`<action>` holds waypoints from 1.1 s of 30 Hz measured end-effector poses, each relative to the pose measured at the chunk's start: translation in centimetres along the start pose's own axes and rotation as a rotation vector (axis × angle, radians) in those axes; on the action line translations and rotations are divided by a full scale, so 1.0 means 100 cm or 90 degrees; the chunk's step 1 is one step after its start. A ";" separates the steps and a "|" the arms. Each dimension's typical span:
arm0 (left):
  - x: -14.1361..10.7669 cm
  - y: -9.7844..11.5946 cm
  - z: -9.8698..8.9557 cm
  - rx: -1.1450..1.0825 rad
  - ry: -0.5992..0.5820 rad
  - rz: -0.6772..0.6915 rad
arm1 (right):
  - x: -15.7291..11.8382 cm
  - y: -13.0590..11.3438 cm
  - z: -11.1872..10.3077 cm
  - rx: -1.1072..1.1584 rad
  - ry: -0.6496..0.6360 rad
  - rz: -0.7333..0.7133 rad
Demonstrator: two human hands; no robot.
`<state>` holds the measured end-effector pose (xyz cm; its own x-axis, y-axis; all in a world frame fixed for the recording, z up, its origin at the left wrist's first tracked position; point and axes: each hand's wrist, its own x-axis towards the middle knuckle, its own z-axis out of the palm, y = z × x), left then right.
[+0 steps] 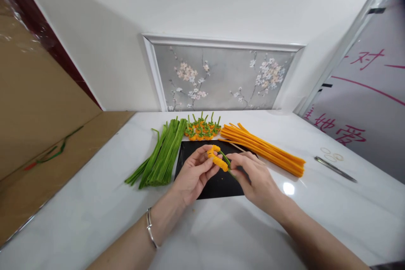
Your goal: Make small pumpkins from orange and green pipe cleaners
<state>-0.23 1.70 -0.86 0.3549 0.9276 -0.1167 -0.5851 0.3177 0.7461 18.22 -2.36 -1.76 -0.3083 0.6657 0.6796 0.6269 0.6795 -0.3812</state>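
Observation:
Between the fingertips of my left hand (198,171) is a coiled orange pipe cleaner (218,161), bent into two ridged lobes. My right hand (253,177) pinches a green pipe cleaner (225,158) that runs up against the orange coils. Both hands are above a black mat (218,185). Just behind them stands a cluster of small orange pipe-cleaner pieces with green tops (202,128). Left of the mat lies a bundle of green pipe cleaners (164,154), and to the right a bundle of orange pipe cleaners (265,147).
A silver pen-like tool (335,168) lies at the right beside several thin rings (332,155). Cardboard (63,152) covers the left side. A white wall with a floral panel (224,76) rises behind the white table (104,206). A thin stick (236,147) crosses the mat's back edge.

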 end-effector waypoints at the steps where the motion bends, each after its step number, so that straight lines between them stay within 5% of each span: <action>1: 0.002 -0.001 -0.002 0.015 0.011 -0.005 | 0.000 0.002 0.001 0.030 -0.022 0.025; 6: 0.008 -0.004 -0.007 0.042 0.043 -0.037 | -0.002 0.012 0.004 0.097 -0.078 0.091; 12: 0.009 -0.007 -0.006 0.011 0.066 -0.059 | 0.003 0.008 0.011 -0.049 -0.065 -0.029; 19: 0.010 -0.007 -0.007 -0.012 0.032 -0.073 | 0.007 0.005 0.020 -0.148 -0.040 -0.056; 25: 0.010 -0.001 -0.012 -0.017 0.040 -0.054 | 0.006 0.009 0.018 -0.121 -0.087 -0.115; 33: 0.009 -0.002 -0.013 -0.019 0.040 -0.056 | 0.009 0.008 0.015 -0.074 -0.007 -0.141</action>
<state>-0.77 2.70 -1.94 0.3603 0.9059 -0.2226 -0.5751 0.4036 0.7116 17.35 -0.72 -2.37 -0.4547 0.5076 0.7318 0.6213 0.7695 -0.1477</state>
